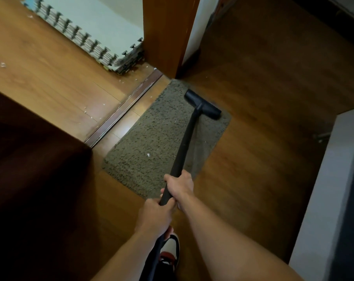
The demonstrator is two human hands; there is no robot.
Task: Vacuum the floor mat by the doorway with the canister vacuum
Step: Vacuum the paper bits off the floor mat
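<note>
A shaggy grey-brown floor mat lies on the wooden floor beside the door threshold. The vacuum's black floor nozzle rests on the mat's far right corner, partly over its edge. A black wand runs from the nozzle back to me. My right hand grips the wand higher up, and my left hand grips it just below, close behind. A small white speck sits on the mat. The canister itself is out of sight.
A metal threshold strip runs left of the mat. A wooden door frame stands at the mat's far corner, with stacked foam tiles beyond. A dark door is at left, a white-and-dark cabinet at right. My shoe is below.
</note>
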